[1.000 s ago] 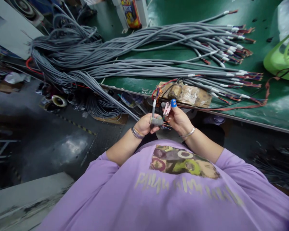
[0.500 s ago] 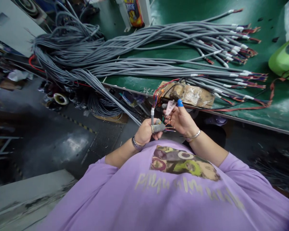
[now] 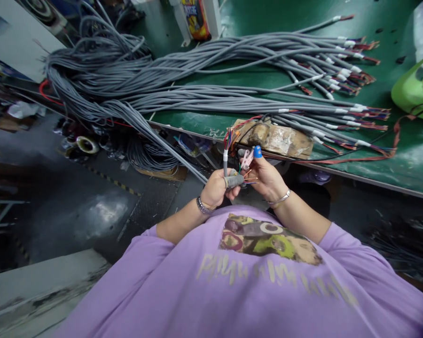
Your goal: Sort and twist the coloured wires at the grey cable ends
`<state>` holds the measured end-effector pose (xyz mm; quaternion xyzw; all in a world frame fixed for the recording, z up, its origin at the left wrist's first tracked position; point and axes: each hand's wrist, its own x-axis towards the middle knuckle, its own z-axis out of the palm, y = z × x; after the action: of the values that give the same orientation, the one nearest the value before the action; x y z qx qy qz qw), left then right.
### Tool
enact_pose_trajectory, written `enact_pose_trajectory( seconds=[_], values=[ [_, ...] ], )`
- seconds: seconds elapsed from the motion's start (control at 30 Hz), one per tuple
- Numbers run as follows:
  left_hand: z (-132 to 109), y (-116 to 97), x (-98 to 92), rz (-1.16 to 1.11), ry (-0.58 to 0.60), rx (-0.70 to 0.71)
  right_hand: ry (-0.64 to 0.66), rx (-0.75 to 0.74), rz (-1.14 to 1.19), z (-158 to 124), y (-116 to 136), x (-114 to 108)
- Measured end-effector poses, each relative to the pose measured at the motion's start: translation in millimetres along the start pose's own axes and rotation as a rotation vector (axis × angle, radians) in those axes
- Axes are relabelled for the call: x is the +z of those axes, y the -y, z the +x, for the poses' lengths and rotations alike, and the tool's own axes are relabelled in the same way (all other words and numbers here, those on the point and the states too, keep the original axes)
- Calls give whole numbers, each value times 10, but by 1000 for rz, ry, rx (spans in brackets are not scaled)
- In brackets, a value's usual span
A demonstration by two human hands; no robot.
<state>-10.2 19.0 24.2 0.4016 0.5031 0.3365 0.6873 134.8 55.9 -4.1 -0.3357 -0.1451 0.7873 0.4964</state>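
Note:
My left hand (image 3: pixel 214 188) is closed around the end of a grey cable (image 3: pixel 226 165), which has a white band and coloured wires fanning out above the fist. A worn grey cover wraps its thumb. Several thin wires (image 3: pixel 251 180) stick out from beyond the thumb towards my right hand (image 3: pixel 270 178). That hand wears a blue finger cover (image 3: pixel 257 151) and is closed on a small pink clip-like tool (image 3: pixel 247 159), close to the wires. The fingers behind the tool are partly hidden.
A large bundle of grey cables (image 3: pixel 197 61) with stripped ends lies across the green table (image 3: pixel 268 19). At the table's front edge sits a worn wooden block (image 3: pixel 285 139) with a soldering-like lump. A green basket (image 3: pixel 414 89) stands right; coiled cable (image 3: pixel 151 157) lies below.
My right hand has moved slightly left and turned, bringing the pink tool nearer the wires. My left hand has shifted a little right and up with the cable.

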Motion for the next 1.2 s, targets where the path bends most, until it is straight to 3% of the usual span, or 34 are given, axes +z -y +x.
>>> enact_pose_trajectory(
  seconds=[0.23, 0.57, 0.9, 1.07, 1.2],
  values=[
    [-2, 19, -7, 21, -14, -18, -53, 19, 42, -33, -19, 48],
    [-204, 37, 15, 58, -59, 101, 97, 118, -25, -71, 59, -63],
    [-71, 15, 70, 19, -112, 122, 65, -134, -141, 3, -46, -130],
    [-48, 33, 62, 5, -109, 102, 112, 13, -46, 72, -70, -95],
    [-50, 59, 49, 1, -112, 87, 45, 44, 51, 101, -66, -46]
  ],
)
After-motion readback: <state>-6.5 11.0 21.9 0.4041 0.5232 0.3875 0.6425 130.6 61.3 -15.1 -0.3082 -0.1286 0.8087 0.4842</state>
